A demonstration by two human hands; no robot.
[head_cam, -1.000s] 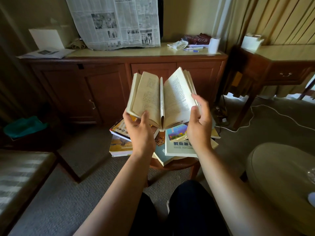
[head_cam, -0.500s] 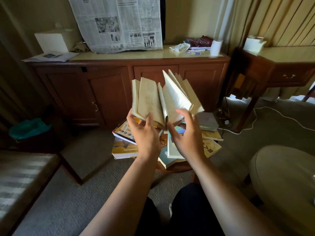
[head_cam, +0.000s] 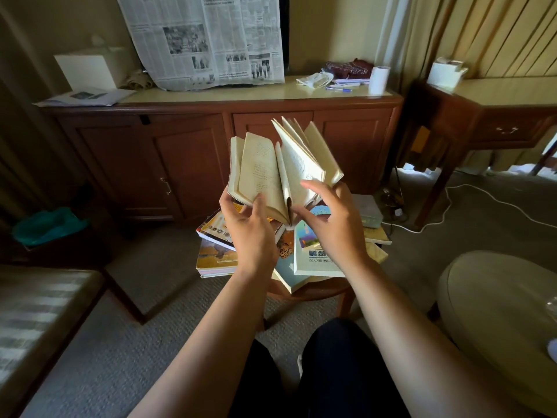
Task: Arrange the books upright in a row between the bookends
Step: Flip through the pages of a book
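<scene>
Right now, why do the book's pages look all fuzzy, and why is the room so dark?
Head view: the fanned pages of the book are smeared, likely by motion. Head view: the room is dim; daylight brightens the floor under the desk. Head view: the wide lens bends the cupboard top.

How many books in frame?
9 visible: open book in the left hand; on the round table, two left books, three centre books, three right books. More may be hidden under the pile.
</scene>
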